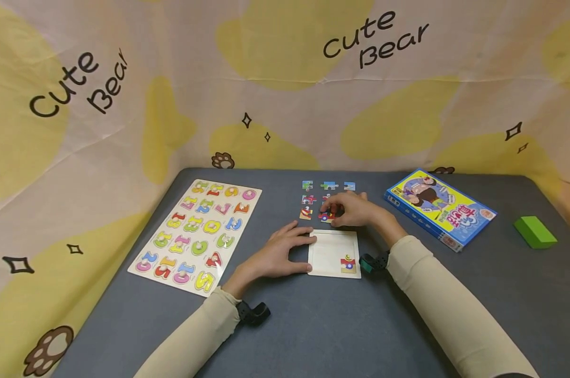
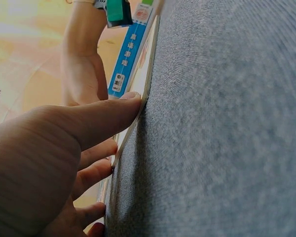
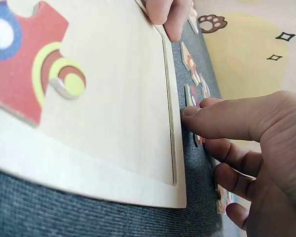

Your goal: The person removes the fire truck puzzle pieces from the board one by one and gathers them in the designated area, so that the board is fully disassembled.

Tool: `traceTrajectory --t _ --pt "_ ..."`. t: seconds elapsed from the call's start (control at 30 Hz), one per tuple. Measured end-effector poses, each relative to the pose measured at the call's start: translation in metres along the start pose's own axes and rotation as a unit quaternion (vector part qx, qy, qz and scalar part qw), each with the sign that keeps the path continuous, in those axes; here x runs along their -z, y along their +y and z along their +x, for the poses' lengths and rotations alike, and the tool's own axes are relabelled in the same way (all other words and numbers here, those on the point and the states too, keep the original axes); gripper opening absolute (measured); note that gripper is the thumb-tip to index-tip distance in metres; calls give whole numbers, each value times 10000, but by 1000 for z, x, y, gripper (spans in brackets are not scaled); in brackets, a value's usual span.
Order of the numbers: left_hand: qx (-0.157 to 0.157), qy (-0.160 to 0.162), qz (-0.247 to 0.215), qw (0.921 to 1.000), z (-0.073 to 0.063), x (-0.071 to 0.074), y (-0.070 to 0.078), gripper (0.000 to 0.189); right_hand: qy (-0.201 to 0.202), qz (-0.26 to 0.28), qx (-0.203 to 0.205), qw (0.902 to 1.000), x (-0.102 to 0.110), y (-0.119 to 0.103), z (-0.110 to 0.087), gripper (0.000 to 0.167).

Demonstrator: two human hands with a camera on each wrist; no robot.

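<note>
A light wooden puzzle tray (image 1: 329, 247) with a raised rim lies in front of the person. One red puzzle piece (image 1: 348, 264) with a blue-and-white wheel sits in its near right corner. The left hand (image 1: 285, 252) rests at the tray's left side, thumb and fingers spread and touching the rim. Just beyond the far rim, the right hand (image 1: 355, 210) pinches a red and blue puzzle piece (image 3: 191, 96) between thumb and fingers, low at the table. Its fingers partly cover that piece. Several other puzzle pieces (image 1: 307, 200) lie in rows around the right hand.
To the left lies a white board of colourful numbers (image 1: 211, 226). A blue and yellow box (image 1: 438, 212) stands at the back right, with a green block (image 1: 535, 232) farther right. Behind the grey table (image 1: 285, 336) hangs a printed cloth (image 1: 285, 105).
</note>
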State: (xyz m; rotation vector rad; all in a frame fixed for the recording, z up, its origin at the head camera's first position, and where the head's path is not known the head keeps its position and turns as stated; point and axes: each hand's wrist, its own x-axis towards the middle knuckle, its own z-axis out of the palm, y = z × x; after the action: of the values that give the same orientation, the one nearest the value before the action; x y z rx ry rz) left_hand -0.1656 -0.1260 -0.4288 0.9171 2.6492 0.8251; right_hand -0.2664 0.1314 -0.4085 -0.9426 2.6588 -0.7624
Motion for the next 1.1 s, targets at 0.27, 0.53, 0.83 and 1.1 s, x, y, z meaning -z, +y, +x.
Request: traceTrajectory --t 0.27,0.53,0.83,1.1 --pt "53 -25 1 10000 1 0 0 65 215 215 88 9995 2 -1 -14 40" --pt "66 -7 32 10000 1 0 2 65 163 478 284 9983 1 1 -42 35" --pt "89 9 55 9999 1 0 2 65 -416 622 475 9961 -6 -9 -76 29" --pt "69 -2 68 10000 3 -1 0 65 -625 366 537 9959 -14 -18 -92 29"
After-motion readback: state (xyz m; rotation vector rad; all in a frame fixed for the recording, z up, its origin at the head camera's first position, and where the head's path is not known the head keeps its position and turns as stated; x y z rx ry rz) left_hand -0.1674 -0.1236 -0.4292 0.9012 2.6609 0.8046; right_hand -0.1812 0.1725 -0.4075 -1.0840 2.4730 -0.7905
